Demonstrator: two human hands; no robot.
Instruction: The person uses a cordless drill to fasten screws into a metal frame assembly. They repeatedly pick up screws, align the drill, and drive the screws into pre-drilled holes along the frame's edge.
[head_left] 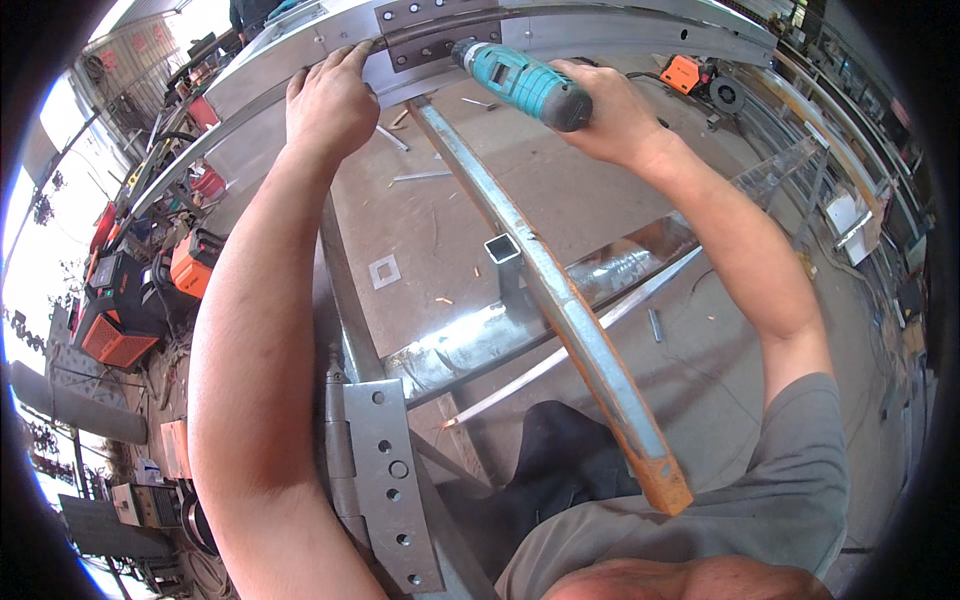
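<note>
My right hand is wrapped round a teal and black cordless drill. The drill's nose points left, close to a grey hinge with a row of holes on each leaf. That hinge lies against a long grey metal beam across the far side. Left of the hinge, my left hand rests on the beam with its fingers extended. The drill tip's contact with the hinge is hard to make out. Nearer me, beside my left forearm, sits another hinge with several holes.
A rusty-edged metal bar runs from the beam toward me, with a square tube end beside it. Below lies a shiny metal beam. Offcuts and a square plate lie on the floor. Orange machines stand around.
</note>
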